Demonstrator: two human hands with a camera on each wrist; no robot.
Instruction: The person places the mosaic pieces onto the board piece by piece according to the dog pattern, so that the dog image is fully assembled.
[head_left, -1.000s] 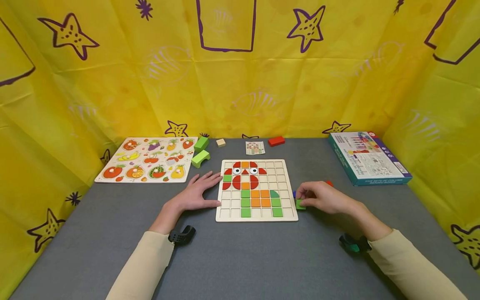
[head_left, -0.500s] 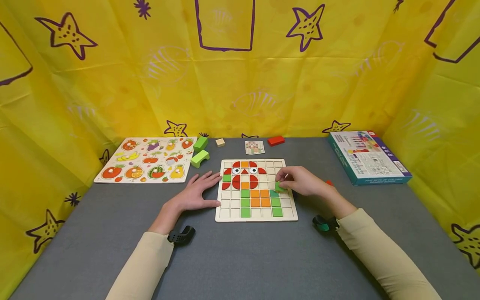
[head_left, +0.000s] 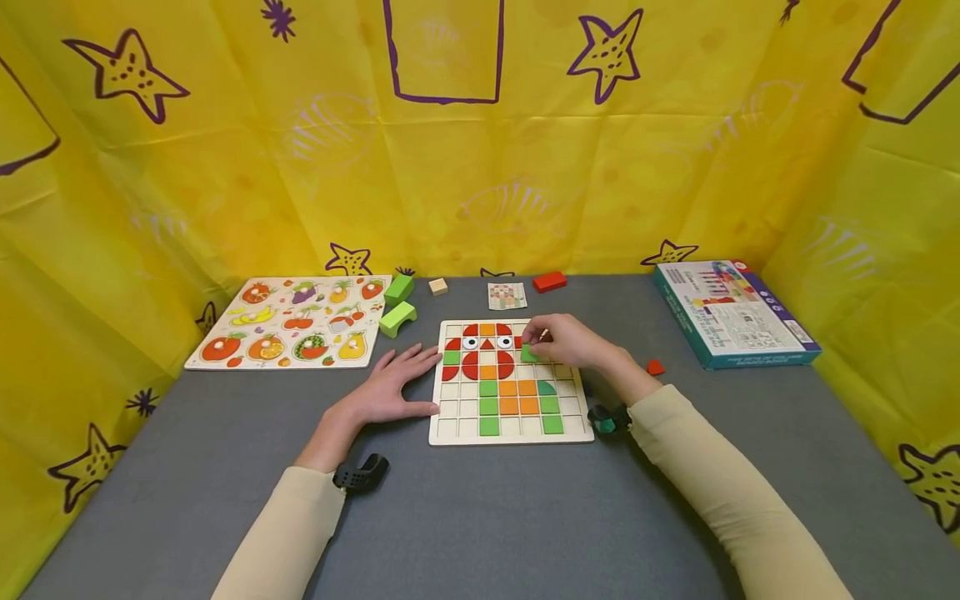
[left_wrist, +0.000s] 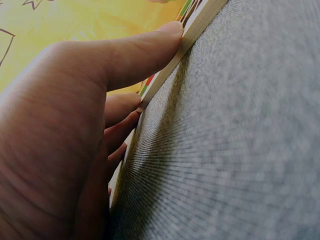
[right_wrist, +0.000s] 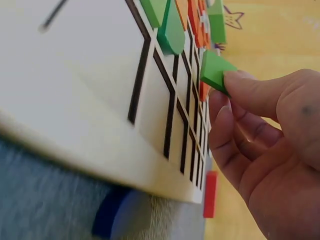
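A wooden grid board [head_left: 453, 429] lies on the grey table, with red, orange and green tiles set in its squares and two eye tiles near the top. My left hand [head_left: 393, 387] has its fingers spread along the board's left edge; in the left wrist view the thumb [left_wrist: 145, 55] touches the rim. Between thumb and fingers my right hand [head_left: 573, 342] pinches a light green square tile [right_wrist: 215, 70], held over the upper right part of the board, just below the right-hand red tile.
A blue piece [right_wrist: 120, 212] and a red piece [head_left: 656, 367] lie right of the board. Behind it are a picture card [head_left: 507, 296], a red block [head_left: 550, 282], a small wooden block [head_left: 438, 287] and green blocks [head_left: 397, 318]. A fruit puzzle [head_left: 281, 321] sits left, a box [head_left: 738, 312] right.
My right hand has carried the green tile from the table at the board's right side, up and left over the board. The left hand has stayed at the left edge.
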